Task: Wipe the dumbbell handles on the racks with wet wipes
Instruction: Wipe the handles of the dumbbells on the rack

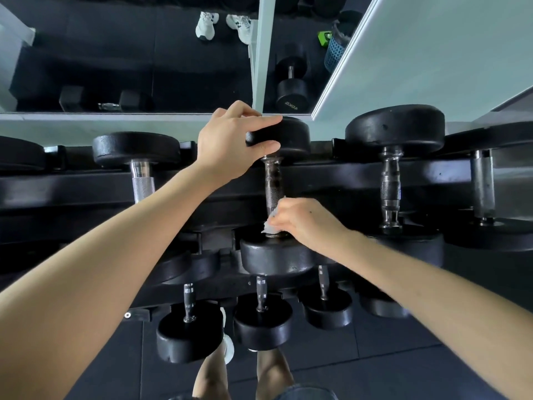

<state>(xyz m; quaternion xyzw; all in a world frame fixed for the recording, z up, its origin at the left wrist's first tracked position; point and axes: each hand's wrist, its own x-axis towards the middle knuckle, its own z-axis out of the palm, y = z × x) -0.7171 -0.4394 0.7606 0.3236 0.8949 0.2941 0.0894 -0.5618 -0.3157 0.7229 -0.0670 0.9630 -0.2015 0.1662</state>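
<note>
Black rubber and knurled steel: the dumbbell (274, 258), lying on the upper row of the rack (331, 174). Grips its far head with the left hand (225, 145) — fingers curled over the top, thumb on the rim. Pinches a white wet wipe (269, 226) against the near end of its handle (272, 183) with the right hand (305, 223), just above its near head.

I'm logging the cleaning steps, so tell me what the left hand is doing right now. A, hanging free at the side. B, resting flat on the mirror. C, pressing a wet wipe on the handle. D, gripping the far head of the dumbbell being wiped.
D: the left hand grips the far dumbbell head between fingers and thumb, while the right hand holds the wet wipe on the handle.
</note>
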